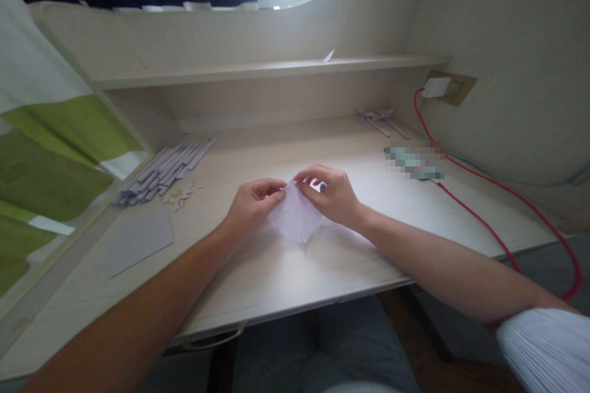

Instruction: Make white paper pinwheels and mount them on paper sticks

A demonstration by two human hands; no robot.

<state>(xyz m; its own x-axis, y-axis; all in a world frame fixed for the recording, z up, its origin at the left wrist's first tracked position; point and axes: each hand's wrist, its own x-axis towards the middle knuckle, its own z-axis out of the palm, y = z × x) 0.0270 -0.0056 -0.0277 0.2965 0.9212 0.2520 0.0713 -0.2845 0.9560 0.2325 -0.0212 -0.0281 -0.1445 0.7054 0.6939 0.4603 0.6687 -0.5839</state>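
Paper (295, 218), pale and already folded into a pointed, kite-like shape, sits at frame centre on the desk (350, 258). My left hand (251, 206) pinches its upper left edge; my right hand (334, 196) pinches the upper right, fingers closed on the sheet. I judge folding as partway: several creases made, final form not reached. A flat sheet (138, 239) lies lower left, with folded strips (161, 172) above it. A red cable (483, 209) runs down the right side.
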